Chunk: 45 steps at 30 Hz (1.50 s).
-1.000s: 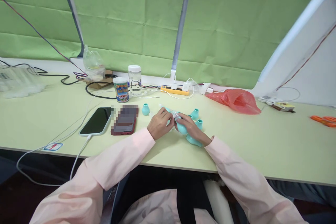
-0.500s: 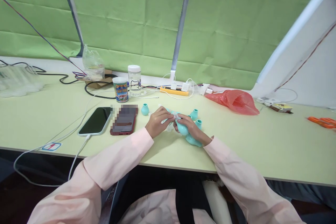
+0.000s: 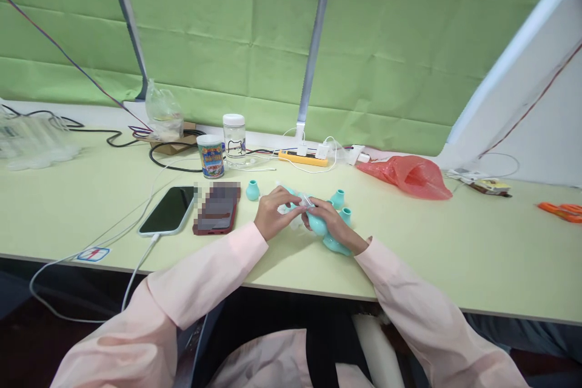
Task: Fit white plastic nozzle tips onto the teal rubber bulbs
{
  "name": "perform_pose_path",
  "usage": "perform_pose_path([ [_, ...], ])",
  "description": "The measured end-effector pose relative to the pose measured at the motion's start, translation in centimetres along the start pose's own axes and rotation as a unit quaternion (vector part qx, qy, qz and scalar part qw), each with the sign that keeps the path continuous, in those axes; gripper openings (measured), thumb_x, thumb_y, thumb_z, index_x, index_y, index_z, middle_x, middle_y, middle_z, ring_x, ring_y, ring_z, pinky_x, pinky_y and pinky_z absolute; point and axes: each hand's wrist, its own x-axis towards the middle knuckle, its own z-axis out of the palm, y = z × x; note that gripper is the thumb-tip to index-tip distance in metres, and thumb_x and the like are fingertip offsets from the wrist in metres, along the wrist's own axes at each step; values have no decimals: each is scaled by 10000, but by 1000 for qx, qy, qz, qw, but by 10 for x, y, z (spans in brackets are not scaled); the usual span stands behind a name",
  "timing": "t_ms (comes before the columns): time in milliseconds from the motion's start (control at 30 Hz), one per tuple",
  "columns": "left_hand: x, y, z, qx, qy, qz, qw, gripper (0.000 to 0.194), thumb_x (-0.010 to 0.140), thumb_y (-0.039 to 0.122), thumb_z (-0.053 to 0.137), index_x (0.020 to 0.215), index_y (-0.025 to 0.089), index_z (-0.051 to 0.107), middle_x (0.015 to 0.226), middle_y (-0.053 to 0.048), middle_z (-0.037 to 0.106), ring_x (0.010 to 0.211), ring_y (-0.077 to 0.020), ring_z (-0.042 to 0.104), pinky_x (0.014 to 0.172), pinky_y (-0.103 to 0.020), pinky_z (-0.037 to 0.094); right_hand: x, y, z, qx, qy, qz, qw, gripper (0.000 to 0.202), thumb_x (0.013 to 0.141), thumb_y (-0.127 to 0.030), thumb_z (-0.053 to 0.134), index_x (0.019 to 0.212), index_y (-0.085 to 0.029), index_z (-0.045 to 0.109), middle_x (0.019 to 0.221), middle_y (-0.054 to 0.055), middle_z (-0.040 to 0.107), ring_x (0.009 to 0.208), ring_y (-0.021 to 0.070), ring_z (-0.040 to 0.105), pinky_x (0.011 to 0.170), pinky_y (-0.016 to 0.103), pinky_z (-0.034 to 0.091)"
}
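My right hand (image 3: 331,221) is wrapped round a turquoise bulb-shaped plastic piece (image 3: 317,225), held just above the table. At its upper end is a small clear plastic piece (image 3: 307,200), which my left hand (image 3: 274,212) pinches between thumb and fingertips. Its exact shape is partly covered by my fingers. A turquoise base-like piece (image 3: 337,245) lies under my right wrist. Small turquoise vase-shaped pieces (image 3: 337,198) stand just beyond my right hand, and another vase-shaped piece (image 3: 253,190) stands left of my left hand. More clear plastic (image 3: 297,224) lies beneath my hands.
Two phones, one white-edged (image 3: 167,211) and one red-cased (image 3: 217,209), lie on the left. Behind them stand a printed cup (image 3: 211,157) and a white-lidded jar (image 3: 234,140). A power strip (image 3: 302,159), red plastic bag (image 3: 409,177) and orange scissors-like item (image 3: 560,211) lie farther right.
My left fingers have shifted slightly at the clear piece, and more of it shows between my hands. The right hand keeps its hold. The whole view has moved a little.
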Motion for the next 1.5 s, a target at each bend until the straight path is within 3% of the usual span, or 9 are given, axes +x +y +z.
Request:
perform_pose_path([
  [133,1,0,-1,-133,-20,-128,983,148,614,274,628,633,128,639,607,-53,603,579,-125,543,562,-266,465,-1,1,1,56,-33,-4,998,166,752,-312,389,749,-167,470,595,-9,440,517,100,411,504,243,327],
  [233,2,1,0,-195,-32,-175,964,134,604,251,635,645,124,645,635,-54,608,612,-132,562,595,-268,478,-1,3,0,64,-31,-10,997,157,754,-297,384,775,-169,472,592,-10,434,505,98,401,492,243,315],
  [600,0,8,1,-147,1,-139,979,118,633,224,605,684,129,653,642,-62,606,618,-127,556,577,-256,477,-2,-1,3,-46,24,-44,998,156,773,-278,371,703,-174,465,628,-12,449,586,109,405,575,240,323],
  [800,2,4,2,-193,-5,-231,954,173,604,256,629,693,110,652,672,-65,616,659,-142,573,643,-276,488,-1,3,2,-53,58,-43,996,123,774,-265,373,730,-181,451,629,-22,440,583,105,399,570,232,317],
  [900,1,3,2,-171,-13,-242,955,200,583,266,646,692,97,651,664,-69,615,644,-143,572,636,-276,487,-1,3,2,-83,72,-55,992,123,772,-259,378,696,-185,440,637,-21,449,608,111,409,595,235,316],
  [967,0,2,2,-132,-14,-206,970,195,589,268,644,690,102,652,647,-68,614,612,-137,564,599,-269,481,-1,2,2,-101,77,-62,990,127,772,-257,379,682,-187,434,644,-21,450,618,112,410,605,236,314],
  [1067,-2,3,2,-47,14,-83,995,128,623,244,623,675,129,647,607,-53,611,566,-120,535,551,-264,459,-1,1,2,-107,86,-65,988,126,772,-255,380,673,-190,420,637,-24,442,612,111,405,600,233,311],
  [1200,-3,4,5,36,41,68,996,52,664,173,588,697,153,623,624,-38,622,597,-113,520,568,-266,449,-1,1,4,-97,84,-69,989,124,773,-254,374,674,-188,409,628,-27,439,610,110,404,603,232,313],
  [1500,-4,-2,6,120,29,167,978,88,690,102,536,751,149,578,633,-32,612,607,-108,473,570,-259,431,-1,1,6,-86,83,-66,991,121,772,-248,375,668,-191,398,629,-30,416,600,106,388,585,231,304],
])
